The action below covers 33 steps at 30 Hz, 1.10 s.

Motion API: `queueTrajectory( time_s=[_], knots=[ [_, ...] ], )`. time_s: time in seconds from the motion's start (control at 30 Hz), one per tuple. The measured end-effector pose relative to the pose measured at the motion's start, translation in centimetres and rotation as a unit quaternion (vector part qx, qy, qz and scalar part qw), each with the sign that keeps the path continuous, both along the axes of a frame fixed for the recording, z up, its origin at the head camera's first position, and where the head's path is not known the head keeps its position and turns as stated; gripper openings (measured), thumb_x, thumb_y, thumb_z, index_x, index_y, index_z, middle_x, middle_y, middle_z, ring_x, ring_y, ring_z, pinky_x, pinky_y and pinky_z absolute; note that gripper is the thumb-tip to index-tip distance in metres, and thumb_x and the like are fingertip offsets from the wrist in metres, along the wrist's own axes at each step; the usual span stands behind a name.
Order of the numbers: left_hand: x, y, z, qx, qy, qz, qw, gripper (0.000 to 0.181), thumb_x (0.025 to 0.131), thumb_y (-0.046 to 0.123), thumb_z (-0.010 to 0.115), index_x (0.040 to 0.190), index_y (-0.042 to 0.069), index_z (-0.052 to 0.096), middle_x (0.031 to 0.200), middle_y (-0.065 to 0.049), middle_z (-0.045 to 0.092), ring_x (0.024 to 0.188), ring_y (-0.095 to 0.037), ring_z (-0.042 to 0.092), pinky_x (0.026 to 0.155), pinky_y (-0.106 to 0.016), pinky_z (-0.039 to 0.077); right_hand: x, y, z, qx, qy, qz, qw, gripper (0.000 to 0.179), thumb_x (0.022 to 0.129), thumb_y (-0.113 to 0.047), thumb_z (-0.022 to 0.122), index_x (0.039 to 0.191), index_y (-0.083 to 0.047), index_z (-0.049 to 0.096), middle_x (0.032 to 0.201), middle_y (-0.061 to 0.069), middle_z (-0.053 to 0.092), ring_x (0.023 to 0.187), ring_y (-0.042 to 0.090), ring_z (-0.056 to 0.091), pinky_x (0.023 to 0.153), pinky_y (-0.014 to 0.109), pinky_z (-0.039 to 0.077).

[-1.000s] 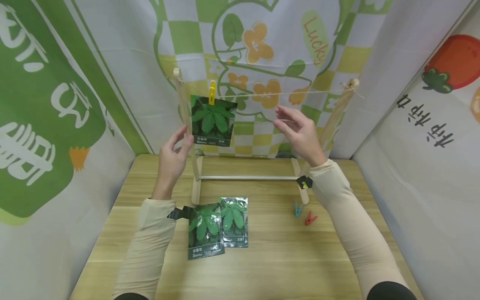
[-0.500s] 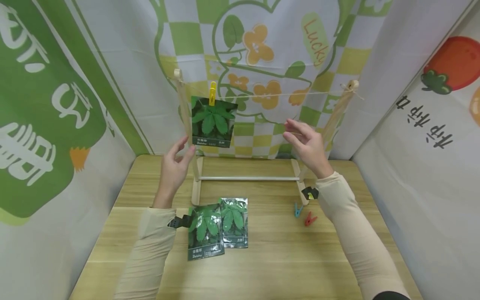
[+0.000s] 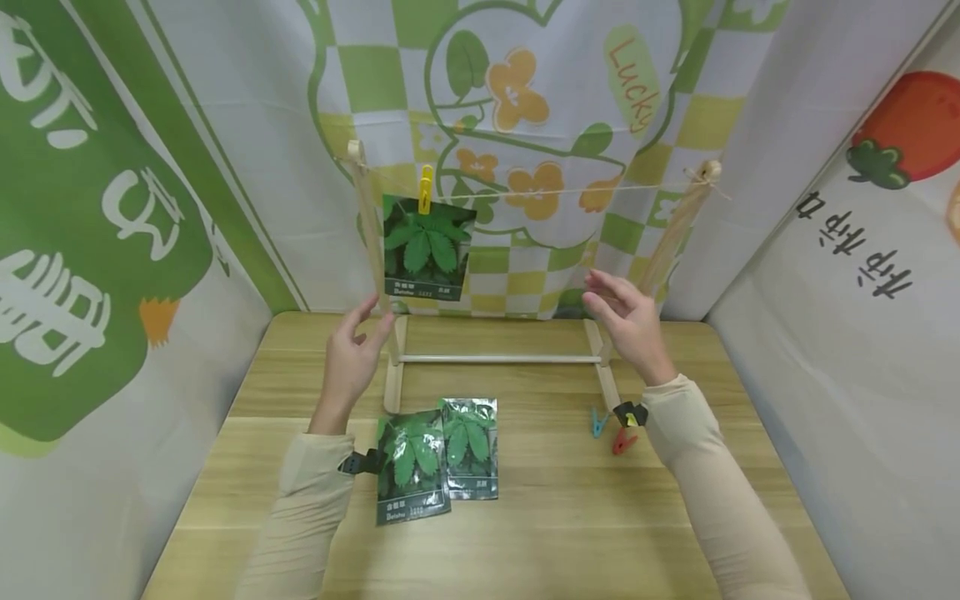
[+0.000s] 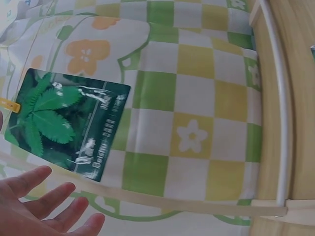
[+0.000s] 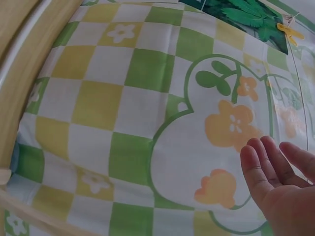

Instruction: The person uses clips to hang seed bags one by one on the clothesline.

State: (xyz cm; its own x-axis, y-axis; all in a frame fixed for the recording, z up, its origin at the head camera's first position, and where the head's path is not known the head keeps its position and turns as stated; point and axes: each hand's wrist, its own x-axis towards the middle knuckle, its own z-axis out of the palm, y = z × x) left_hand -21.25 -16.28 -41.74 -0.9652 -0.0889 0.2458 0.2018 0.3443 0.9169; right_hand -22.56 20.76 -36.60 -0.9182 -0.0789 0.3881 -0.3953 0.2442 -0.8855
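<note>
At far left, a green wall panel (image 3: 90, 358) with white lettering. Next, a pale sleeve (image 3: 303, 504) with a dark wrist device (image 3: 358, 462). Above it, the left hand (image 3: 351, 358): released, fingers apart and only lightly bent. Close to the left post (image 3: 368, 218) of a wooden rack, with contact impossible to tell; in the left wrist view, just below the hanging packet (image 3: 427, 250), apart from it.

That packet, dark green with a leaf picture, upright on the string (image 3: 562, 191) near the left post, under a yellow clip (image 3: 425, 190) at its top edge. Below, flat on the worktop (image 3: 555, 542), two similar packets: the nearer packet (image 3: 412, 471) overlapping the left edge of the farther packet (image 3: 472, 442). Behind them, a white crossbar (image 3: 498, 359) between the rack's feet. At the back, a checkered cloth (image 3: 517, 287) with orange flowers.

Farther right, a blue clip (image 3: 598, 423) on the worktop, then a red clip (image 3: 623, 442), partly hidden by the right wrist's dark device. Above, the right hand (image 3: 633, 325): likewise released, fingers loosely extended, well apart from the hanging packet, in front of the right post (image 3: 678, 225). At far right, a red fruit drawing (image 3: 911, 121) on a white wall.
</note>
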Motion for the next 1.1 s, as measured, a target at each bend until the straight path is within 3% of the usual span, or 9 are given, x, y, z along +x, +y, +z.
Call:
queueTrajectory(
  time_s=[0.27,0.77,1.1],
  knots=[
    [0.2,-0.1,-1.4,-0.009,-0.020,0.006,0.9997,0.059,0.098,0.039,0.057,0.146,0.008,0.043,0.153,-0.015,0.040,0.139,-0.036,0.038,0.112,-0.055,0.035,0.6,0.9,-1.6,0.005,-0.015,-0.015,0.9998,0.044,0.096,-0.007,0.061,0.135,0.009,0.050,0.128,0.030,0.056,0.108,0.006,0.058,0.094,0.009,0.046],
    [0.8,-0.4,-3.5,-0.016,-0.053,0.014,0.9984,0.061,0.097,0.042,0.057,0.145,0.007,0.043,0.152,-0.018,0.040,0.139,-0.037,0.037,0.112,-0.055,0.035,1.6,2.4,-4.5,0.015,-0.045,-0.044,0.9979,0.044,0.097,-0.012,0.060,0.133,0.009,0.051,0.128,0.031,0.056,0.103,-0.006,0.057,0.094,0.007,0.044],
    [1.4,-0.7,-5.2,-0.013,-0.049,0.028,0.9983,0.064,0.096,0.045,0.058,0.145,0.007,0.043,0.153,-0.017,0.040,0.140,-0.038,0.035,0.114,-0.056,0.031,2.2,3.3,-6.2,0.026,-0.094,-0.072,0.9926,0.048,0.097,-0.020,0.062,0.135,0.006,0.051,0.132,0.028,0.056,0.102,-0.009,0.056,0.091,0.005,0.045]
  ],
)
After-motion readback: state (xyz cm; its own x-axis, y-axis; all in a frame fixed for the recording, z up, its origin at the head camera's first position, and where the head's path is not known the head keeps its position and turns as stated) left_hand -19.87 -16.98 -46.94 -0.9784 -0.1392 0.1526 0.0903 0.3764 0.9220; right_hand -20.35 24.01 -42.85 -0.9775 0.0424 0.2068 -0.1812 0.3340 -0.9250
